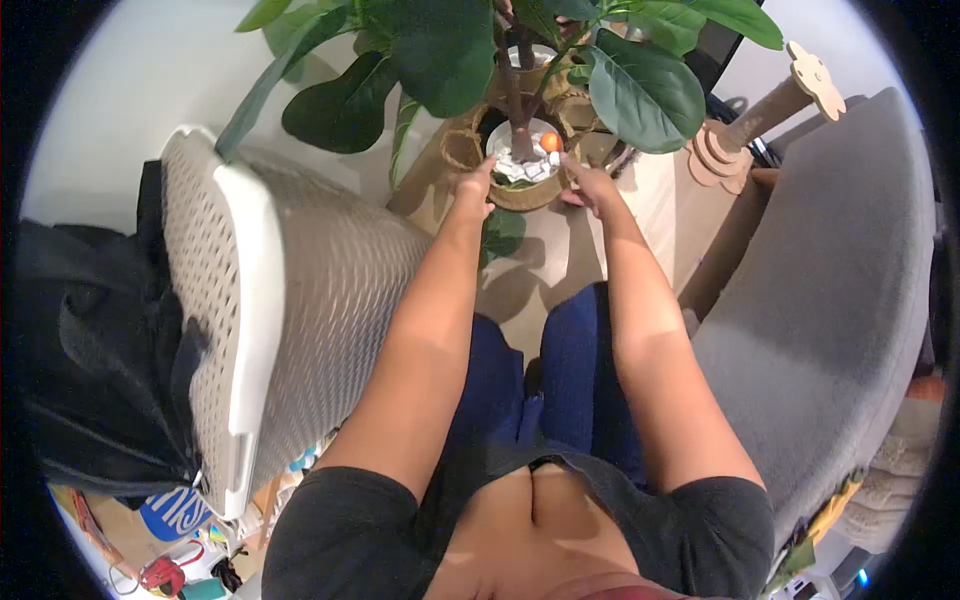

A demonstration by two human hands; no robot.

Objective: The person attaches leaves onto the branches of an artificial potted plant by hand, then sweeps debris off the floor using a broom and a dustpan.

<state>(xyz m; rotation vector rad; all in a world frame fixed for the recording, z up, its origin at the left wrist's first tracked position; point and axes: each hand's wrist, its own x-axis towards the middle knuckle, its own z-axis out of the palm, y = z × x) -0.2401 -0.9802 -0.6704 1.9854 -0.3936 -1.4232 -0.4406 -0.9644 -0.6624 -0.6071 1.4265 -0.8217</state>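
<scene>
A woven basket planter (527,197) stands on the floor between my two hands. In it sits a white pot holding white pebble-like pieces (521,170), an orange ball (550,142) and the brown stem (521,130) of a large-leaved plant (440,50). My left hand (475,188) is closed on the basket's left side, thumb at the rim. On the opposite side my right hand (590,187) grips the basket, its thumb also near the rim. Some fingers of both hands are hidden against the basket wall.
A perforated laundry hamper (330,260) stands close on the left, with black clothing (90,360) beside it. A grey upholstered seat (820,290) curves along the right. Behind it is a beige flower-shaped cat post (765,115). A second potted plant stands behind the basket.
</scene>
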